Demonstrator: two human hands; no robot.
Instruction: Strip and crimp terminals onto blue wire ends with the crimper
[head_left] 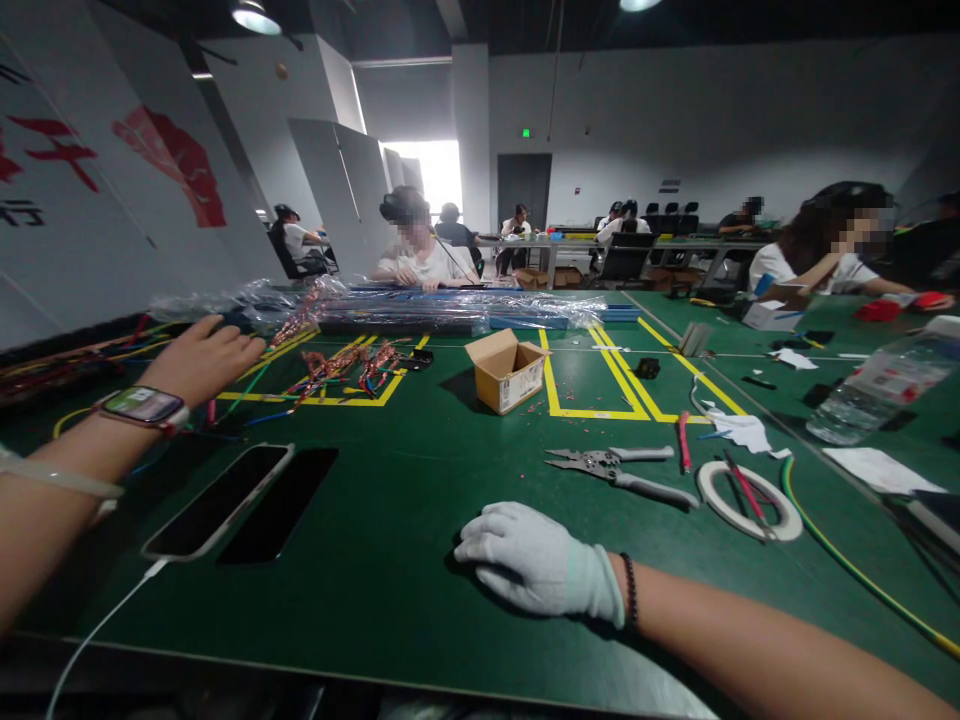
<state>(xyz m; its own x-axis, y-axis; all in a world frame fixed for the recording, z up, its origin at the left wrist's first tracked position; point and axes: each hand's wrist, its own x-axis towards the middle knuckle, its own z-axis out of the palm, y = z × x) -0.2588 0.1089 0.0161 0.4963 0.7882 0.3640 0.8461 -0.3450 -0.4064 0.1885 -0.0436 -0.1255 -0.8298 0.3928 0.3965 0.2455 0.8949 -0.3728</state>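
My left hand [208,358], bare with a smartwatch on the wrist, reaches over the bundled coloured wires [142,345] at the left. Its fingers are stretched and slightly bent; nothing shows in them, though the underside is hidden. My right hand [525,558], in a white glove, rests on the green table [390,610] with loosely bent fingers and holds nothing visible. Just beyond it lie grey-handled wire strippers [619,472], jaws pointing left. A pile of wires with bare copper ends [352,368] lies between the left hand and an open small cardboard box [510,375].
Two phones [225,500] [285,505] lie at the left, one plugged into a white cable. A white tape roll [750,500], a green-yellow wire [847,565] and a water bottle [877,385] are at the right. Plastic-wrapped lengths [450,310] span the back. People sit across the table.
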